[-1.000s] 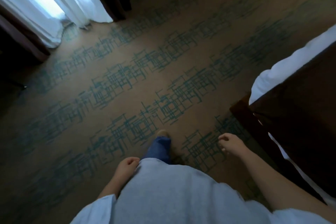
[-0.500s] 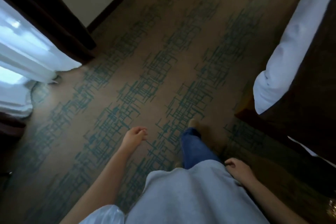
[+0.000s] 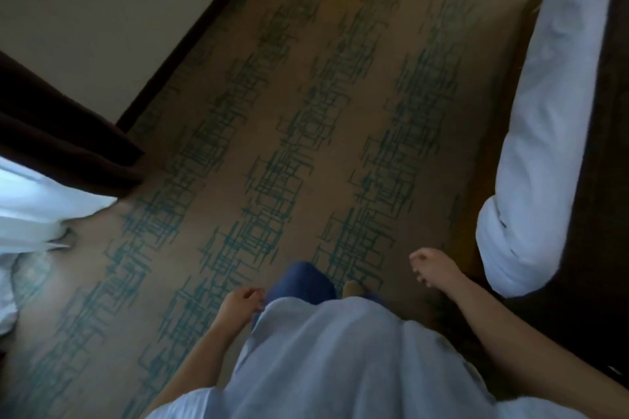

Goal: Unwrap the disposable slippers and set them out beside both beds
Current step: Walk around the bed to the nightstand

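The head view looks steeply down at a tan carpet [image 3: 306,133] crossed by bands of teal line pattern, and the picture is somewhat blurred. The person's pale blue shirt [image 3: 340,357] fills the lower middle, with a knee in blue jeans [image 3: 301,282] pushing out above it and the tip of a foot [image 3: 352,289] just beside the knee. The left hand [image 3: 240,304] hangs at the shirt's hem, touching the cloth, its fingers curled loosely inward and grasping nothing. The right hand [image 3: 434,269] is held out over the carpet near the bed's corner, apart from it, fingers bent in a slack half-curl with nothing in them. The bed [image 3: 544,112] runs up the right edge: white bedding rolled along its side, a dark cover on top and a dark base below. At the left, a dark brown curtain [image 3: 61,143] hangs in front of a pale wall [image 3: 102,10], with a white sheer curtain [image 3: 37,207] bunched on the floor below it. No slippers or wrapper appear anywhere in this view, neither in the hands nor on the carpet beside the bed.
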Motion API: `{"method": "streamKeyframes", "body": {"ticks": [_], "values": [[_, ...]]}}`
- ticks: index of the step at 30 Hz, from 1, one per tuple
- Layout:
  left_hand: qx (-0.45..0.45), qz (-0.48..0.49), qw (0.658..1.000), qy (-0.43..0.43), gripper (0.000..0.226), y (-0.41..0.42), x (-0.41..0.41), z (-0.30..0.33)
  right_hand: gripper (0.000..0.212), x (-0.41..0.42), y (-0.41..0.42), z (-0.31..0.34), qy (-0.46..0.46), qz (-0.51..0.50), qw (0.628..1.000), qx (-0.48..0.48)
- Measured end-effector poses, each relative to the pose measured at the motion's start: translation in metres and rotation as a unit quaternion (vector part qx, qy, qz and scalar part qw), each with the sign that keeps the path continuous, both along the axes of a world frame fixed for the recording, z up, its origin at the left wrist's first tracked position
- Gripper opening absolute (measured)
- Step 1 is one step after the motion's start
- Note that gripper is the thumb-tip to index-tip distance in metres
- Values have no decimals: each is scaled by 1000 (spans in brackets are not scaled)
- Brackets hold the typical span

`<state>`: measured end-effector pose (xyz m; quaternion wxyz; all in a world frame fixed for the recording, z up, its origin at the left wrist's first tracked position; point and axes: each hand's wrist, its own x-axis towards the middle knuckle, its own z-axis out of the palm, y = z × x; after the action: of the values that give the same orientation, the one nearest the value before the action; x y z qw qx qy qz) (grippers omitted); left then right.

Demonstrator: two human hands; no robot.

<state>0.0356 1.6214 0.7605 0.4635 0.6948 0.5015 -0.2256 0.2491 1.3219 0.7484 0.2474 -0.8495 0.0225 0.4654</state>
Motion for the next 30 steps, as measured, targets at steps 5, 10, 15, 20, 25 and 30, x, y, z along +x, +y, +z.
{"method": "streamKeyframes", "body": {"ticks": [5,10,15,20,25,30], "values": [[-11,-30,999,-16,27,50,85,-8,29,85,63,12,-8,-38,999,34],[-10,-124,992,-28,18,130,194,-12,29,148,120,5,-18,-109,994,19],[7,-162,987,-18,22,212,307,8,28,181,166,3,-39,-171,984,-14],[16,-196,979,-52,25,250,423,28,29,202,193,8,-14,-205,978,-43],[15,-204,974,-102,24,258,534,33,27,247,199,-13,32,-247,968,-39],[6,-218,972,-93,21,251,645,20,26,364,200,-28,37,-267,963,-23]]}}
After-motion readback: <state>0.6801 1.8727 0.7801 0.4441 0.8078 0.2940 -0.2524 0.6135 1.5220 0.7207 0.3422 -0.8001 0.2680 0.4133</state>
